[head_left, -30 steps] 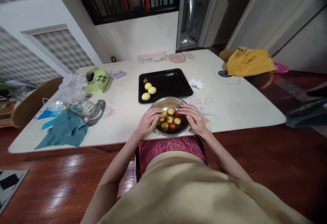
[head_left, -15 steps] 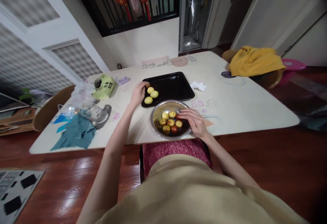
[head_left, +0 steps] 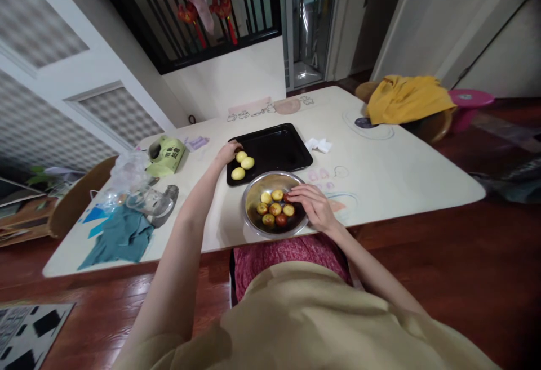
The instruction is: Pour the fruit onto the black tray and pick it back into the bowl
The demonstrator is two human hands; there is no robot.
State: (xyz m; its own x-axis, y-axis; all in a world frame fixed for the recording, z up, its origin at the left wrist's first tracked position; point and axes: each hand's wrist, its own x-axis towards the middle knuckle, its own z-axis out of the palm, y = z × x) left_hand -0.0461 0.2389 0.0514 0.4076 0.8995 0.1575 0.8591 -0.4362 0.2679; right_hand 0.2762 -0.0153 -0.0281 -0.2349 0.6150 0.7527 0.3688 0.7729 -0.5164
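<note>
A black tray (head_left: 274, 147) lies on the table, with three plain yellow round fruits (head_left: 247, 163) along its left side. At its far left corner my left hand (head_left: 229, 152) has its fingers curled over a brownish fruit, now mostly hidden under them. Nearer me, a steel bowl (head_left: 250, 215) holds several small round fruits (head_left: 275, 209), mottled yellow, green and reddish brown. My right hand (head_left: 315, 206) reaches over the bowl's right rim, and its fingertips close on a dark red fruit (head_left: 287, 197) among the others.
A white crumpled tissue (head_left: 319, 145) lies right of the tray. On the left are a green printed pack (head_left: 167, 155), clear plastic bags (head_left: 132, 173) and a teal cloth (head_left: 120, 235). A yellow cloth (head_left: 408, 99) drapes over a chair at the far right.
The camera view has shifted slightly. My left hand has closed further over the brownish fruit at the tray's corner, covering it. My right hand stays at the bowl.
</note>
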